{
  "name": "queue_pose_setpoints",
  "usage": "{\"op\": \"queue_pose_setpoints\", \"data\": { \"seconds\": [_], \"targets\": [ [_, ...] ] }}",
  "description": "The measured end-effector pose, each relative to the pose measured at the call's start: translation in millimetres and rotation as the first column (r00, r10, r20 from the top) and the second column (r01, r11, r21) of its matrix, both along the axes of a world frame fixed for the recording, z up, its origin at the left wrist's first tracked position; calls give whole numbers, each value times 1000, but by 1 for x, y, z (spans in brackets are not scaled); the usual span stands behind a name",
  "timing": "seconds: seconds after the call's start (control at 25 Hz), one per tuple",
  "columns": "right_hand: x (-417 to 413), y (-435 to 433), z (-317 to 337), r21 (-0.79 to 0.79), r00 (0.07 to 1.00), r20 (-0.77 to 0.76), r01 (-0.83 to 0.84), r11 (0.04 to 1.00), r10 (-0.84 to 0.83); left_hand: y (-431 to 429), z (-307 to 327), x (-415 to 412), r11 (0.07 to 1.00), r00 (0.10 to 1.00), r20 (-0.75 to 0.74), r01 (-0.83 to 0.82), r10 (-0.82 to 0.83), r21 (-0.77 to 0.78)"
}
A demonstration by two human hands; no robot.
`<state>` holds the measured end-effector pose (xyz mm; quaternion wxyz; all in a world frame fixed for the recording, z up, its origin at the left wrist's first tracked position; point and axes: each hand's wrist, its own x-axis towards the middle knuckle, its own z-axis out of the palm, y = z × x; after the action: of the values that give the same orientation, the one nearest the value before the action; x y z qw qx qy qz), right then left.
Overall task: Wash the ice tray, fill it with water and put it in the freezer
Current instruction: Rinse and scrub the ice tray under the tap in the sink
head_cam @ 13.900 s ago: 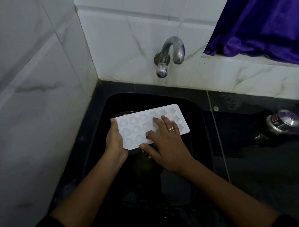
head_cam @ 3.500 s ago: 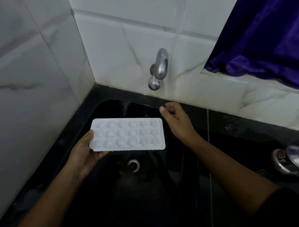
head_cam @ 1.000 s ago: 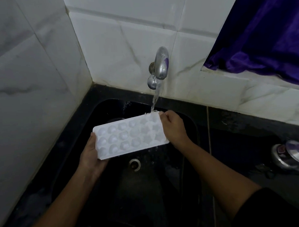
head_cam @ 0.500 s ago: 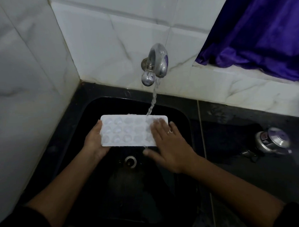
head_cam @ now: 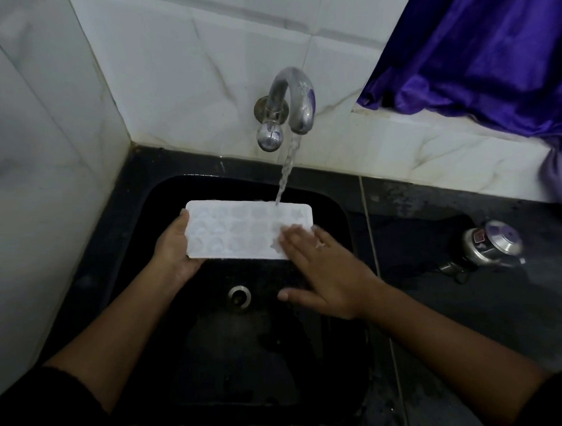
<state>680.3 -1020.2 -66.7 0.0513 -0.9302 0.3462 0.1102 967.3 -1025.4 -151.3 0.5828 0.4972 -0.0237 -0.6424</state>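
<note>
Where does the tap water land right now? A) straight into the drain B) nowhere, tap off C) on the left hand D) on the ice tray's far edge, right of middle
D: the stream from the tap meets the ice tray at its far edge, beyond the right hand.

Water's on now: the tap (head_cam: 295, 99), dry three and a half seconds back, pours a stream (head_cam: 286, 167) onto the ice tray (head_cam: 242, 230), landing at its 1 o'clock edge. The right hand (head_cam: 327, 275) has left the tap and let go of the 3 o'clock end it pinched a second ago. It lies flat, fingers (head_cam: 293, 241) over the 4 o'clock corner. The tray has levelled out from its tilt.
</note>
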Motion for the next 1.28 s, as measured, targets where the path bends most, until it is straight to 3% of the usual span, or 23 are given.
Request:
{"op": "queue_pose_setpoints", "data": {
  "seconds": [0.12,0.28,0.44,0.6,0.76,0.92,1.08,1.2,1.28],
  "targets": [
    [3,-12,6,-31,986,22,168,985,-167,2,4,-3,998,999,0,48,-48,-31],
    [4,16,3,25,1000,-6,-8,1000,8,1,10,1,1000,1000,-6,24,-24,-1],
    [4,-10,15,-53,991,22,136,989,-135,4,12,-13,997,997,-27,75,-76,-22],
    [8,14,12,12,999,-20,-39,999,40,-4,18,-16,998,998,-23,58,-58,-33],
    [8,-3,19,-31,990,54,134,991,-132,-6,13,-29,994,994,-34,106,-108,-39],
    [11,16,9,30,1000,-2,-19,999,19,-11,10,-34,995,995,-45,87,-89,-45],
    [6,0,17,-1,993,30,112,994,-112,-8,9,-48,991,988,-87,121,-126,-55],
    [9,18,13,53,999,-1,-39,998,39,-10,8,-52,993,991,-74,111,-114,-39],
    [5,9,13,31,1000,1,-15,999,15,-8,8,-60,990,986,-89,138,-140,-30]
  ]
}}
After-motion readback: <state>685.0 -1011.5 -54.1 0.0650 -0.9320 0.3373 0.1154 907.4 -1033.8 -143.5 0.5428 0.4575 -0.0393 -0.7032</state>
